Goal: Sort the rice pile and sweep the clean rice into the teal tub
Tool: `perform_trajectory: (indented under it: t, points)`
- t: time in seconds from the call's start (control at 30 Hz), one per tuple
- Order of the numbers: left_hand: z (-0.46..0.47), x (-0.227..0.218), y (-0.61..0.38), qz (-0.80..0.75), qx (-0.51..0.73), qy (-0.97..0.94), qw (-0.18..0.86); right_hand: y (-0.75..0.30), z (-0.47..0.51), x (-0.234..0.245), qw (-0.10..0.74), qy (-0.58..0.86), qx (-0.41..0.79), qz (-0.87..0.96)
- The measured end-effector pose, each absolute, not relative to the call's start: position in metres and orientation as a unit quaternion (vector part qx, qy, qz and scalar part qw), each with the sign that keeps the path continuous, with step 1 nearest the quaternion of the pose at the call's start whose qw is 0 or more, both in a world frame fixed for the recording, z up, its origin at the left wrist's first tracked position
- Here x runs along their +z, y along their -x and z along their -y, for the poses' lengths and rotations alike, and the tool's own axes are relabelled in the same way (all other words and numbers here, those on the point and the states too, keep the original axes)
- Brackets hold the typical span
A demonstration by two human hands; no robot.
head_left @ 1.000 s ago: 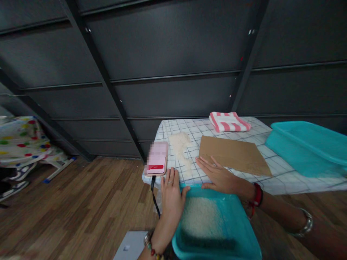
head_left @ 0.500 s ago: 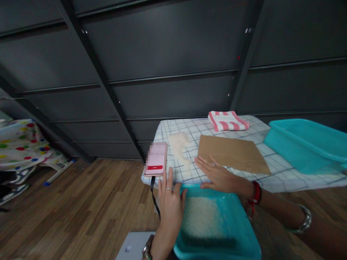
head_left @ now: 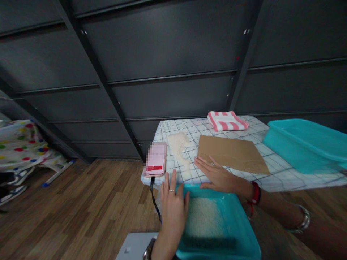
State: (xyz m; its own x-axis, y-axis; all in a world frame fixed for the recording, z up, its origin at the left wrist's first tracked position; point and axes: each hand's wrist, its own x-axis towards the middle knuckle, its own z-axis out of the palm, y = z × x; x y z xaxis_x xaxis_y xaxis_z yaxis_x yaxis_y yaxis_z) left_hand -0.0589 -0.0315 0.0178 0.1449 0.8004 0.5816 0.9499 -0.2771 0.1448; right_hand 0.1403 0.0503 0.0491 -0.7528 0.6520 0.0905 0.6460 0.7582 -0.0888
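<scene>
My left hand (head_left: 172, 202) is open with its fingers stretched forward, at the left rim of a teal tub (head_left: 238, 224) that holds white rice (head_left: 203, 218). My right hand (head_left: 217, 175) lies flat and open on the checked tablecloth (head_left: 282, 177), just beyond the tub's far rim. It is next to a pile of spilled rice (head_left: 179, 144) and the near corner of a brown cardboard sheet (head_left: 230, 153).
A pink phone (head_left: 155, 159) with a dark cable lies at the table's left edge. A folded pink-striped towel (head_left: 227, 121) sits at the back, a second teal tub (head_left: 306, 144) at the right. Wooden floor and a dotted cloth (head_left: 18, 144) lie to the left.
My left hand has drawn back a little from the table edge towards the tub's left rim. My right hand has stayed flat on the cloth.
</scene>
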Motion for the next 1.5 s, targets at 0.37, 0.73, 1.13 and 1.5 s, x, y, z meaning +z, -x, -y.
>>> perform_trajectory:
  t: [0.37, 0.73, 1.13, 1.5]
  points:
    - [0.041, 0.016, 0.048, 0.575, -0.286, 0.763, 0.071, -0.142, -0.050, 0.048, 0.078, 0.339, 0.043, 0.937]
    - [0.037, 0.032, 0.044, 0.518, -0.212, 0.827, -0.046, -0.145, -0.049, 0.048, 0.092, 0.330, 0.042, 0.938]
    - [0.033, 0.023, 0.043, 0.551, -0.247, 0.796, 0.038, -0.143, -0.047, 0.050, 0.092, 0.343, 0.052, 0.933]
    - [0.044, 0.008, 0.069, 0.627, -0.284, 0.709, 0.150, -0.142, -0.044, 0.056, 0.071, 0.340, 0.073, 0.935]
